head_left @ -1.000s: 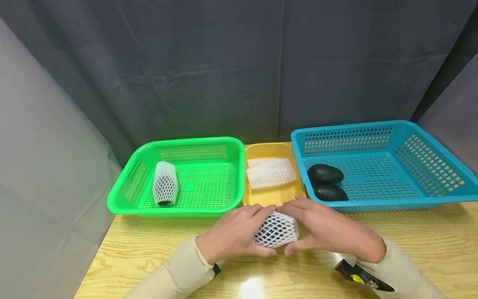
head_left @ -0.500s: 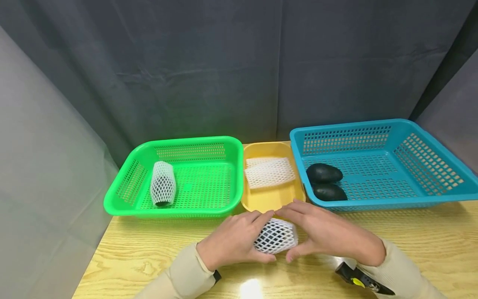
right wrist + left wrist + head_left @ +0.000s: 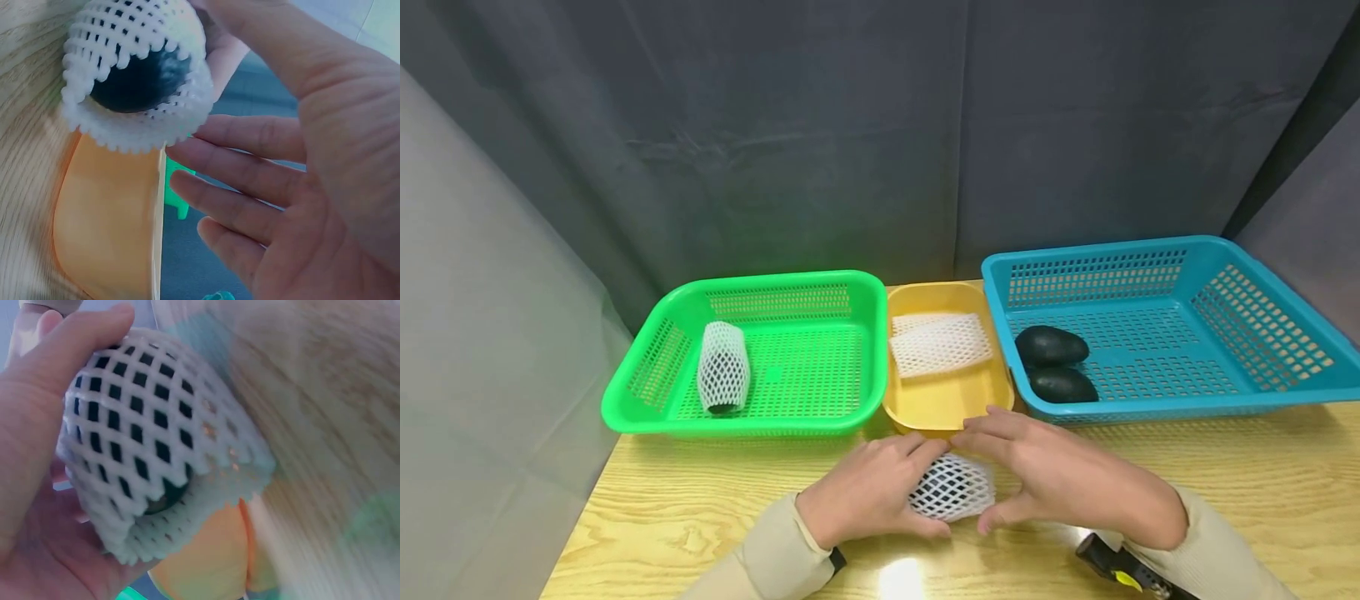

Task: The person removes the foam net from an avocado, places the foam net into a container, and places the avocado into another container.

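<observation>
A dark avocado [image 3: 140, 81] sits inside a white foam net sleeve [image 3: 953, 492], held just above or on the table at the front middle. My left hand [image 3: 868, 492] grips the sleeved fruit from the left, thumb on the near side and fingers on the far side. On the right, my right hand [image 3: 1052, 475] arches around the sleeve's loose end with its fingers extended. The right wrist view shows those fingers [image 3: 244, 172] straight and spread, close behind the net. Beyond the fruit's end, the sleeve's scalloped edge [image 3: 219, 481] gapes open.
Behind the hands stands a yellow tray [image 3: 936, 408] with flat foam nets [image 3: 942, 346]. A green basket [image 3: 775, 427] at left holds one netted avocado [image 3: 724, 367]. The blue basket [image 3: 1187, 406] at right holds two bare avocados [image 3: 1051, 346]. Grey curtains [image 3: 820, 142] close off the back.
Both hands and the netted avocado have shifted slightly toward the person, uncovering more of the yellow tray's front. The left hand keeps its grip; the gap between the right hand and the net looks slightly wider.
</observation>
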`<state>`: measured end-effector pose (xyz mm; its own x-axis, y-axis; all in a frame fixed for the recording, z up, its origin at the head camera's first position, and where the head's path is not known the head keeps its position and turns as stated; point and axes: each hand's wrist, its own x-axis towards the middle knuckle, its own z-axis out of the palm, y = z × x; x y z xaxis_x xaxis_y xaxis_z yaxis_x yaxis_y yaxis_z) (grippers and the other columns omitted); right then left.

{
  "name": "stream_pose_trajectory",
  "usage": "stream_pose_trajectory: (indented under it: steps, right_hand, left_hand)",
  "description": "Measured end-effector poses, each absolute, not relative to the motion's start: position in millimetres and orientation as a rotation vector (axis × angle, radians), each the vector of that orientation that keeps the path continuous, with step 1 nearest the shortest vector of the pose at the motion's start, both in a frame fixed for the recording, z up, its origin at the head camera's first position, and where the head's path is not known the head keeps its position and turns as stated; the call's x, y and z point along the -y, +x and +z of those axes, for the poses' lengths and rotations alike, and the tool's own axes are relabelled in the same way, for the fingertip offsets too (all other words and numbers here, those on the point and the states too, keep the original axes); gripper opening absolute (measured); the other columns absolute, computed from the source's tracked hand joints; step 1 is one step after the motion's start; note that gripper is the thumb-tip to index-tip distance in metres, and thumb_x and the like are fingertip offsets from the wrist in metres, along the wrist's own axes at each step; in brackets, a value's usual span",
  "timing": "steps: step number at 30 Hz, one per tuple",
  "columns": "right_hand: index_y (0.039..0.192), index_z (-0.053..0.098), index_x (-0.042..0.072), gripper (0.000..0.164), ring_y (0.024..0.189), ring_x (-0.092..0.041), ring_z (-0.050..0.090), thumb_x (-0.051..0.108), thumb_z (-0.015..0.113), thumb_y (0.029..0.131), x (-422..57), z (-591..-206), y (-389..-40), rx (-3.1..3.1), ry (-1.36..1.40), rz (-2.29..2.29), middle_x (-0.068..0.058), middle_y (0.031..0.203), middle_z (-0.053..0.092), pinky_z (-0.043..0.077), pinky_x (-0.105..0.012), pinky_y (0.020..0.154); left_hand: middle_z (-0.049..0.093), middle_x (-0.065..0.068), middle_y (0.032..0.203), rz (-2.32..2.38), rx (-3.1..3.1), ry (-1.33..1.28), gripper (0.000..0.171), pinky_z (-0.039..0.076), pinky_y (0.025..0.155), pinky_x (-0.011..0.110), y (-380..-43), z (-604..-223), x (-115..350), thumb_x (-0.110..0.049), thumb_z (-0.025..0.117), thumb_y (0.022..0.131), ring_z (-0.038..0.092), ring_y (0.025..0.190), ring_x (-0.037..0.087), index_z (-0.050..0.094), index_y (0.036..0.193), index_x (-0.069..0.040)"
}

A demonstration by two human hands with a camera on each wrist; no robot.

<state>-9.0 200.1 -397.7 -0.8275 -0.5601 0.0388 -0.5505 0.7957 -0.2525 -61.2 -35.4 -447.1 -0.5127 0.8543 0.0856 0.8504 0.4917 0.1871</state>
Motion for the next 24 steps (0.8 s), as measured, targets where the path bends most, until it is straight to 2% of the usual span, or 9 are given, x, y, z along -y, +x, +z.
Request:
stream_pose_trajectory:
  steps: [7,16,20,24]
  right_hand:
    - [0.131,0.059,0.022,0.075,0.113,-0.011,0.060,0.073,0.057,0.076,-197,-397,-7,-2.917,-0.945,-0.402,0.009,0.125,0.061,0.056,-0.035,0.090]
    - [0.132,0.059,0.021,0.067,0.110,-0.011,0.063,0.060,0.068,0.079,-195,-397,-6,-2.875,-0.976,-0.397,0.008,0.125,0.062,0.057,-0.034,0.087]
    - [0.130,0.060,0.019,0.065,0.109,-0.012,0.064,0.060,0.067,0.080,-195,-398,-7,-2.893,-0.978,-0.394,0.007,0.124,0.064,0.057,-0.035,0.087]
    - [0.127,0.062,0.016,0.065,0.105,-0.010,0.066,0.064,0.060,0.083,-195,-399,-9,-2.903,-0.981,-0.449,0.007,0.119,0.066,0.058,-0.034,0.085]
  left_hand:
    - [0.065,-0.006,0.117,0.369,-2.681,1.495,0.085,0.051,0.071,0.021,-65,-454,36,-0.070,0.069,0.073,0.064,0.095,0.007,0.048,0.138,-0.020]
    - [0.066,-0.004,0.115,0.375,-2.688,1.491,0.082,0.051,0.069,0.021,-67,-461,35,-0.070,0.068,0.074,0.064,0.090,0.007,0.051,0.135,-0.018]
    - [0.067,-0.005,0.116,0.383,-2.662,1.481,0.084,0.049,0.067,0.020,-70,-461,36,-0.071,0.068,0.073,0.064,0.090,0.006,0.052,0.135,-0.017]
    - [0.068,-0.009,0.107,0.410,-2.620,1.456,0.080,0.043,0.062,0.017,-74,-460,37,-0.069,0.071,0.070,0.062,0.083,0.002,0.055,0.130,-0.018]
